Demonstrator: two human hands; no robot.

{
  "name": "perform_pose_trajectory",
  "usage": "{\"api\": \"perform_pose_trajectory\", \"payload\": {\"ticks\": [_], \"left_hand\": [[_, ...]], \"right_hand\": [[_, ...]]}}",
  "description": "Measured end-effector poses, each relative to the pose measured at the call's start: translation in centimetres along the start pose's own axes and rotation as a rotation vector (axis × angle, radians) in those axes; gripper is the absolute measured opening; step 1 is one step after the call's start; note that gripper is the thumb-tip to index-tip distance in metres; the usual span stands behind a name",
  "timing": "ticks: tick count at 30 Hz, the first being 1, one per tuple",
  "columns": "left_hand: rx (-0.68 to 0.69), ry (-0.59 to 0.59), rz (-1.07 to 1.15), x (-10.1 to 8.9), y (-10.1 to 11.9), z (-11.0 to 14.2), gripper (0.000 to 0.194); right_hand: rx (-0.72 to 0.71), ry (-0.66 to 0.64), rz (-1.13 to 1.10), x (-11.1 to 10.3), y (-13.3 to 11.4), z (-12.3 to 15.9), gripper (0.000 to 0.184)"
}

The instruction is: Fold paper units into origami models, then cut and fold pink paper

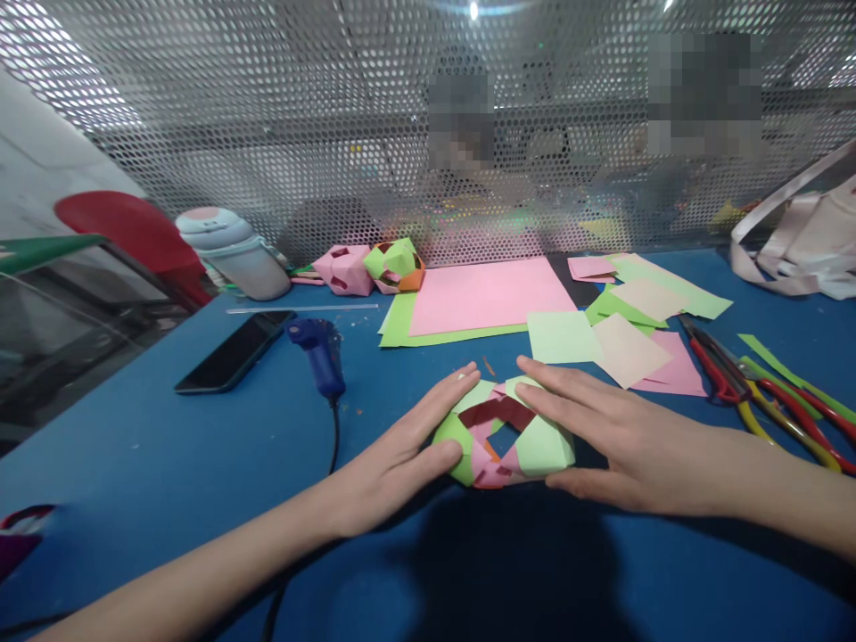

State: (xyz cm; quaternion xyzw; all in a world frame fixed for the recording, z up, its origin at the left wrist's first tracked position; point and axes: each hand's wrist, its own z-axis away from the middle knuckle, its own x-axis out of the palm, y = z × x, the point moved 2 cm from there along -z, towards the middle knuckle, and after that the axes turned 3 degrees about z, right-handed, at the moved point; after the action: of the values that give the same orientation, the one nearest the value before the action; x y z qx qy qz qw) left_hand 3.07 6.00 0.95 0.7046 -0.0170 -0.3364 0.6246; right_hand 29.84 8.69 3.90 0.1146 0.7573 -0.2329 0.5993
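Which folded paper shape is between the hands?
The front shape, partly pale green; the pink shape and orange and green shape sit back by the screen.

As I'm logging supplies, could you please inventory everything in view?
Hollow folded-paper model: 1, multicoloured, front centre
Folded-paper balls: 2, pink and green-orange, back
Large paper sheets: 2+, pink over green, back
Small paper pieces: several, green, pink, beige, right
Paper strips: several, green, right
Hand tools: several, red-yellow handles, right
Smartphone: 1, black, left
Corded gun-shaped tool: 1, blue, left
Thin stick: 1, translucent, left
Lidded cup: 1, pale, back left
Strapped bag: 1, pale, right
Plastic chair: 1, red, left
Perforated screen: 1, grey, back
Flat table: 1, blue, centre
People: 2, blurred, behind screen
Unclear item: 1, purple, left edge
Left hand: 1, bare, model's left
Right hand: 1, bare, model's right
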Motion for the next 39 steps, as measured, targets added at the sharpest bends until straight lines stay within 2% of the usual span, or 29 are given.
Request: {"api": "perform_pose_trajectory", "payload": {"ticks": [5,10,14,26,32,39], "left_hand": [[-0.135,0.156,0.049,-0.1,1.5,-1.0,0.052],[-0.217,0.162,0.075,-0.1,3.1,-2.6,0.052],[-0.22,0.175,0.036,-0.2,3.3,-3.4,0.047],[-0.23,0.175,0.218,0.1,2.8,-3.8,0.046],[-0.161,0.215,0.158,0.2,2.7,-3.8,0.045],[-0.157,0.217,0.09,0.3,2.4,-3.8,0.046]], "right_hand": [[-0.015,-0.006,0.039,-0.1,-0.1,-0.1,0.073],[-0.007,-0.003,0.054,-0.2,0.1,-0.2,0.074],[-0.012,0.013,0.046,-0.1,0.3,0.0,0.074],[-0.014,-0.005,0.027,-0.3,0.4,0.1,0.073],[-0.003,-0.013,0.006,-0.2,0.4,-0.3,0.074],[0.01,-0.019,-0.067,-0.9,0.9,-0.3,0.073]]}}
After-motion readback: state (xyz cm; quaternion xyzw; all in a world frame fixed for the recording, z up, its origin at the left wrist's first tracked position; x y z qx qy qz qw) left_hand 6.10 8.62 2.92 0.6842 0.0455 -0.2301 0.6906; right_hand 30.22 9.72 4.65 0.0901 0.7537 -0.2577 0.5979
